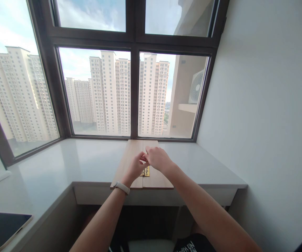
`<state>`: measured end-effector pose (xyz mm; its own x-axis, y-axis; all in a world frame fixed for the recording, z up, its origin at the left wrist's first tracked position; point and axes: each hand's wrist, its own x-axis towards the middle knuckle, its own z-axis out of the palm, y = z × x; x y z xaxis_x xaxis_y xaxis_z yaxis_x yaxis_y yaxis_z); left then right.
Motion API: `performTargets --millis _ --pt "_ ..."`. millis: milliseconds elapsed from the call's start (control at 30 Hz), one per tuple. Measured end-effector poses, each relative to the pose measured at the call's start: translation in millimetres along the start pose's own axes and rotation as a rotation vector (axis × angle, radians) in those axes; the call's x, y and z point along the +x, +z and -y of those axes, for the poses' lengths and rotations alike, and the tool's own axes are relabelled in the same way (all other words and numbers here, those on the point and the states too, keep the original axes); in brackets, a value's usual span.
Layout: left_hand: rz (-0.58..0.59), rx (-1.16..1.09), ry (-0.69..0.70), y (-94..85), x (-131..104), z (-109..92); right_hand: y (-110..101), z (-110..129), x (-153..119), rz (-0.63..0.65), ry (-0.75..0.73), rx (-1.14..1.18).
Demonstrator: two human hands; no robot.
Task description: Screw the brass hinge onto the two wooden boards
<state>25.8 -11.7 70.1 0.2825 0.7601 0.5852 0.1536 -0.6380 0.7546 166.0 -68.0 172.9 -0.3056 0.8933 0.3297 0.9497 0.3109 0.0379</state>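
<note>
Two pale wooden boards lie side by side on the white counter: the left board point(122, 171) and the right board point(161, 180), with a narrow seam between them. A brass-yellow hinge point(147, 171) with dark spots lies across the seam, partly covered by my hands. Just above it, my left hand point(137, 164) has its fingers drawn together at the fingertips of my right hand point(157, 158). My right hand is closed, its thumb and fingers pinched. Whatever is between the fingers is too small or hidden to name.
The white counter point(93, 161) runs beneath a dark-framed window point(134, 91) and turns along the left side. A tablet point(4, 229) with a dark screen lies at the lower left. A white wall point(258, 105) stands to the right. My left wrist wears a pale-banded watch point(122, 188).
</note>
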Motion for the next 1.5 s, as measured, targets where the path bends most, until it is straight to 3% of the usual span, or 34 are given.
performTargets --millis 233,333,500,700,833,1067,1233,1333,1500 --pt "0.182 -0.256 0.008 -6.0 -0.7 -1.2 -5.6 -3.3 -5.5 0.041 -0.146 0.023" --pt "0.134 -0.182 -0.002 -5.6 -1.5 0.6 -6.6 -2.9 -5.1 0.044 -0.137 0.092" --pt "0.025 -0.016 0.012 -2.7 -2.5 -4.7 -5.6 1.4 -2.1 0.025 0.04 0.039" --pt "0.151 -0.167 0.015 -4.2 -1.8 -4.4 -10.0 -0.5 -4.8 0.073 -0.081 0.011" --pt "0.088 -0.147 -0.004 -4.0 -1.0 0.6 -10.0 -1.9 -6.1 0.078 -0.139 0.058" --pt "0.034 -0.026 0.019 2.1 -3.7 -5.8 -0.8 -0.3 -1.6 0.035 0.074 -0.041" --pt "0.115 -0.147 0.032 4.1 -2.7 -4.7 -3.7 -4.1 -3.9 0.043 -0.09 0.014" --pt "0.105 -0.155 0.019 4.8 -1.3 0.2 -7.5 -3.4 -5.9 0.06 -0.162 0.079" --pt "-0.019 -0.039 -0.008 3.9 -1.7 3.3 -7.6 3.3 -5.0 0.039 0.014 0.048"
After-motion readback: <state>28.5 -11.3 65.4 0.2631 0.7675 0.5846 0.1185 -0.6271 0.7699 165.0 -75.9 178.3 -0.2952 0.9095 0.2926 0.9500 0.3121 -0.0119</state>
